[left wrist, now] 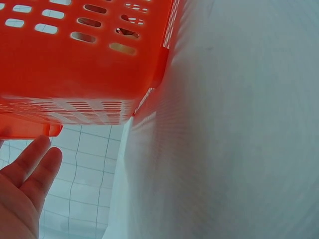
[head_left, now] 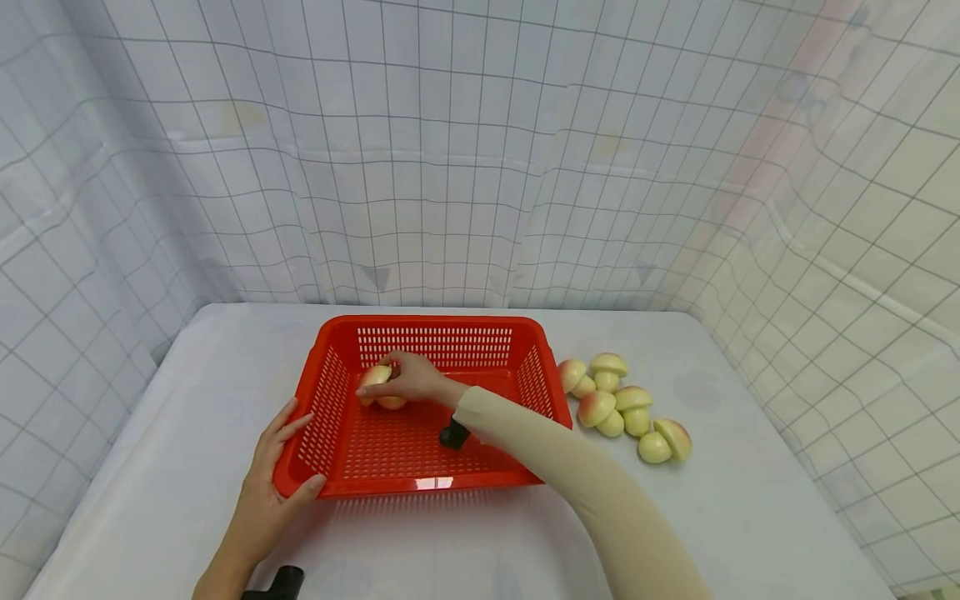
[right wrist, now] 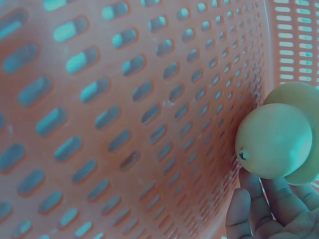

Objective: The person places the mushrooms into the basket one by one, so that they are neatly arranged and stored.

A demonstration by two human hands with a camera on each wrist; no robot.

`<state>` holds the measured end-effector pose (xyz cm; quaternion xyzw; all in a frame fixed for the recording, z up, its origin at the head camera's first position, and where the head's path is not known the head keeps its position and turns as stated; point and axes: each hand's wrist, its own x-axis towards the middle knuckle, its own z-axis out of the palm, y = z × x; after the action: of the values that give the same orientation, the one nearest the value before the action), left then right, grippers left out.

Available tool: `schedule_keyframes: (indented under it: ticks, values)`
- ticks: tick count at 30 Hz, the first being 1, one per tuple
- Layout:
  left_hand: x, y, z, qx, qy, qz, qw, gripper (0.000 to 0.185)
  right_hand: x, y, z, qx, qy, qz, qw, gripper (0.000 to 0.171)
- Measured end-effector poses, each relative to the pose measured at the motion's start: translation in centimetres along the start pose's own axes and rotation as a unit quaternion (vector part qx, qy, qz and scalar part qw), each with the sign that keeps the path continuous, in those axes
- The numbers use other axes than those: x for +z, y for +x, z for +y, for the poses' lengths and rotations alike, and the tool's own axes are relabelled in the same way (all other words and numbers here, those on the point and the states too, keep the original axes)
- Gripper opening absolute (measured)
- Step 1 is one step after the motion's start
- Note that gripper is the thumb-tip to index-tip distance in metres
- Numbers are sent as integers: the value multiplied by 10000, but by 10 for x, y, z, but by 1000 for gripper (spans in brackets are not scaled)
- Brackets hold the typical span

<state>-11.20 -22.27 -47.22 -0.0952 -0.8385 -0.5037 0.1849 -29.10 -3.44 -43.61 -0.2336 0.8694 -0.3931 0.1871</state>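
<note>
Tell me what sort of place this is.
Probably a staged recording booth, not a kitchen: grid-lined white sheeting walls in a covered table bearing only a red basket and mushroom-shaped toy pieces.

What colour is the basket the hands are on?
The basket is bright red with slotted walls, clearest in the head view.

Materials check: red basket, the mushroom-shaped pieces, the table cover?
Red basket: moulded plastic, glossy rim, slotted walls.
Mushroom-shaped pieces: probably plastic or foam replicas; smooth, uniform, matte caps.
Table cover: looks like thin white cloth or sheeting, matte, faintly creased.
</note>
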Motion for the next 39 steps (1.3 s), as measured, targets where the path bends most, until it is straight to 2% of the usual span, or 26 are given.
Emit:
schedule_keyframes:
  ticks: [13,24,30,39]
  values:
    - [-1,-1,2,25,-5,-44,10000,69,0,-2,-1,125,101,-73,9998,61]
    - [-1,0,3,15,9,-48,10000,69,-7,-2,0,85,-113,-257,9996,55]
    - [-2,-1,2,12,4,-36,10000,69,-11,-2,-2,-19,-347,-347,9988,61]
    - [-3,-1,6,23,-28,-6,10000,69,-31,-9,-11,82,-482,-430,9979,61]
